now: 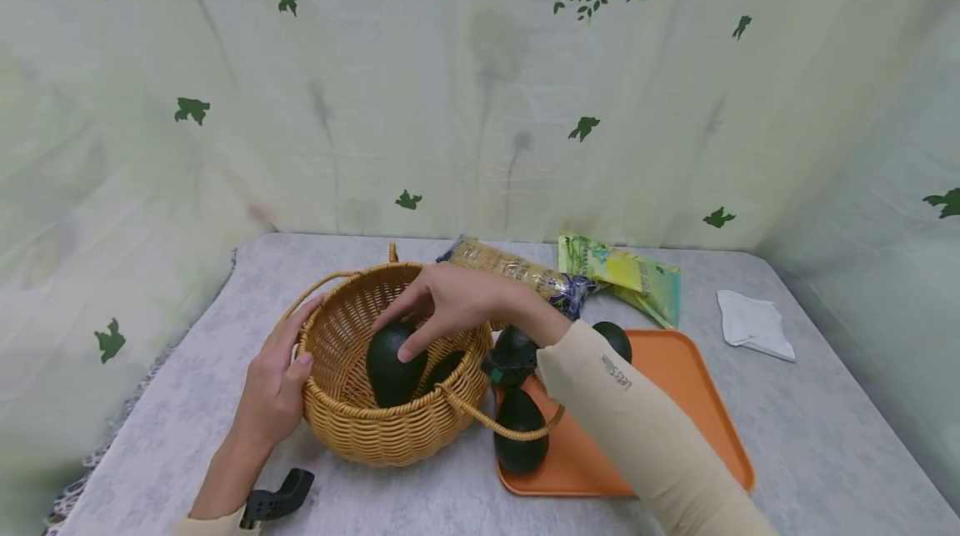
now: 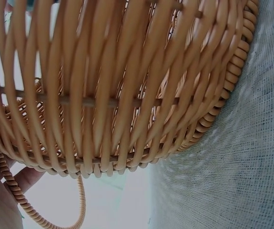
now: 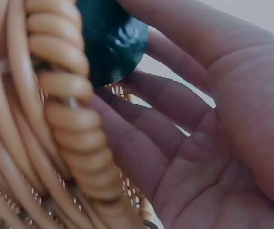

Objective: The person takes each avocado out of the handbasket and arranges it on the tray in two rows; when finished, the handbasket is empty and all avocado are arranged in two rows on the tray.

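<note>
My right hand [image 1: 457, 298] reaches over the wicker basket [image 1: 397, 444] and holds a dark green avocado [image 1: 393, 365] between thumb and fingers, inside the rim. Beside it, lower in the basket, another avocado [image 1: 444, 371] shows in part. In the right wrist view, the held avocado [image 3: 113, 45] appears beyond the coiled basket rim [image 3: 72, 119]. My left hand [image 1: 273, 382] grips the left side of the basket at its rim; in the left wrist view the thin handle [image 2: 15, 188] passes by its fingers.
An orange tray [image 1: 675, 386] lies right of the basket, with an avocado [image 1: 521, 432] at its near left and another [image 1: 613, 339] at the back, partly behind my right arm. Behind are a noodle pack [image 1: 517, 265] and a green-yellow packet [image 1: 622, 273]. White tissue [image 1: 753, 323] lies far right.
</note>
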The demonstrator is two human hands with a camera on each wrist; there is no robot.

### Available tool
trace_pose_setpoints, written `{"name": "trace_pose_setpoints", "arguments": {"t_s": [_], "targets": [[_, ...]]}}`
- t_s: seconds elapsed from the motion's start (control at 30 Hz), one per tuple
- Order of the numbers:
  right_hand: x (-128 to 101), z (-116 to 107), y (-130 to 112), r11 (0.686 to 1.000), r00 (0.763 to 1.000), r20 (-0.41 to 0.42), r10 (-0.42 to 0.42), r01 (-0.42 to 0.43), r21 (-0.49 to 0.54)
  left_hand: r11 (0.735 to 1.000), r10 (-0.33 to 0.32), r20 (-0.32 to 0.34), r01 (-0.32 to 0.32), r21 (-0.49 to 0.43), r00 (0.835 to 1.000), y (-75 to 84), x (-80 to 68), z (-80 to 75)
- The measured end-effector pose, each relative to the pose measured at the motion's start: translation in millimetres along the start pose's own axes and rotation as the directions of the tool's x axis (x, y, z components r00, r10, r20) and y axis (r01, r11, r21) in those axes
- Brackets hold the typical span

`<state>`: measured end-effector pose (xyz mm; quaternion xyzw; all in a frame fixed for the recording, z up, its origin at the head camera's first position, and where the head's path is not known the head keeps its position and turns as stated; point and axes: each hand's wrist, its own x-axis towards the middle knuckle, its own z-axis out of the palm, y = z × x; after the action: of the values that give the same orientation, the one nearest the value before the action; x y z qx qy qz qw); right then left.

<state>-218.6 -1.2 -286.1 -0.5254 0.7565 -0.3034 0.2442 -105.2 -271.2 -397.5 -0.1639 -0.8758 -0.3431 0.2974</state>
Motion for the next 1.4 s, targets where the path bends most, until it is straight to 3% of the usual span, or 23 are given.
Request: {"name": "trace_pose_setpoints", "arguments": {"t_s": [0.3, 0.8, 1.13, 1.4], "targets": [[-17, -10, -2, 0.997, 0.997, -0.078, -0.021, 0.027, 0.07, 1.0, 0.015, -0.007, -0.016, -0.007, 1.0, -0.6, 0.0, 0.6], [-54, -18, -1, 0.985, 0.979, -0.197, 0.05, -0.016, 0.17, 1.0, 0.015, -0.008, -0.015, -0.02, 1.0, -1.2, 0.3, 0.8], [-83, -17, 2, 0.964, 0.973, -0.218, 0.072, -0.012, 0.266, 1.0, 0.008, -0.01, -0.009, -0.028, 1.0, -1.1, -0.3, 1.2], [-107, -14, 4, 0.969, 0.96, -0.265, 0.088, -0.021, 0.246, 1.0, -0.006, -0.004, 0.006, -0.026, 1.0, -2.1, -0.1, 0.9]]}}
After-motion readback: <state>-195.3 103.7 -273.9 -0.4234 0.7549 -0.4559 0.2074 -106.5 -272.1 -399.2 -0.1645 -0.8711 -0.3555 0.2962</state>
